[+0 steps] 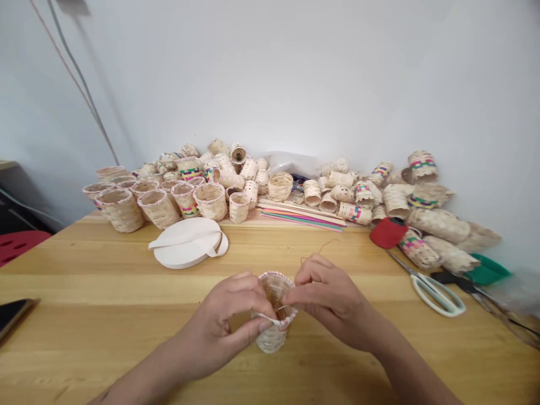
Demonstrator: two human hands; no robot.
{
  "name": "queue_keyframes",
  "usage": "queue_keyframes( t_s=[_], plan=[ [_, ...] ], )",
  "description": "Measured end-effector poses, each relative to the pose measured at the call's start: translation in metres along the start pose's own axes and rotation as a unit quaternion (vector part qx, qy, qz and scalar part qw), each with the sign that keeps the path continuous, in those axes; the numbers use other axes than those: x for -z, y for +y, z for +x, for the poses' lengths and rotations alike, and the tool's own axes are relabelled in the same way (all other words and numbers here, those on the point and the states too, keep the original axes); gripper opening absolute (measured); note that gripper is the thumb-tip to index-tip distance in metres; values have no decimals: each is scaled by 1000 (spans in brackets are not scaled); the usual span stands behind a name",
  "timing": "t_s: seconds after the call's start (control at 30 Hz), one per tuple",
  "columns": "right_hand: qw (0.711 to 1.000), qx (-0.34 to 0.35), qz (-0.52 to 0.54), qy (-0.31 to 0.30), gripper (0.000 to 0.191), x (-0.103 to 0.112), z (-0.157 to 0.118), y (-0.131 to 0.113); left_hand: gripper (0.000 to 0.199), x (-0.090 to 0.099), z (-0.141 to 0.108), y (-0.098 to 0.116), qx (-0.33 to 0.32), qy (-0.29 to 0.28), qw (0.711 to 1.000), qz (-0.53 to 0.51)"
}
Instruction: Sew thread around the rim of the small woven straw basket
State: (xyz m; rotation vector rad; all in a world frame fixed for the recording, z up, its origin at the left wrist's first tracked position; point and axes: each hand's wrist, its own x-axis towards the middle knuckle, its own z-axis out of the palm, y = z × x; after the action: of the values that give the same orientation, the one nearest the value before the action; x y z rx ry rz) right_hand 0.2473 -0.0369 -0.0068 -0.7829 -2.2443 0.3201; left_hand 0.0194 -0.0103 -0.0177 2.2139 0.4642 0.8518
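A small woven bamboo basket (272, 341) stands upright on the table in front of me, its rim partly wrapped with white tape (275, 322) and stitched in red thread. At the rim's near left side, my left hand (236, 312) pinches the basket's edge and the tape between thumb and fingers. Over the right side of the opening, my right hand (327, 298) is closed, its fingertips on a thin pale sliver that looks like a needle (282, 307). Loose orange-brown thread (329, 243) curls on the table beyond this hand.
A roll of white tape (185, 242) lies behind the left hand. Finished-looking baskets (120, 211) stand at back left; more baskets (439, 224) pile along the wall. Coloured strips (301, 218), a red spool (388, 232) and scissors (439, 293) lie rightward. A phone (14, 316) rests left.
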Motion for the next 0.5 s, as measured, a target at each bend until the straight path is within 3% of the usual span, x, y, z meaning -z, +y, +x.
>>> queue_keyframes(
  t_s=[0.27, 0.5],
  plan=[
    [998, -4, 30, -58, 15, 12, 0, -14, 10, 1, 0, 3, 0, -41, 999, 5],
    [995, -32, -52, -78, 24, 14, 3, -23, 13, 3, 0, 4, -13, -49, 999, 7]
  ],
)
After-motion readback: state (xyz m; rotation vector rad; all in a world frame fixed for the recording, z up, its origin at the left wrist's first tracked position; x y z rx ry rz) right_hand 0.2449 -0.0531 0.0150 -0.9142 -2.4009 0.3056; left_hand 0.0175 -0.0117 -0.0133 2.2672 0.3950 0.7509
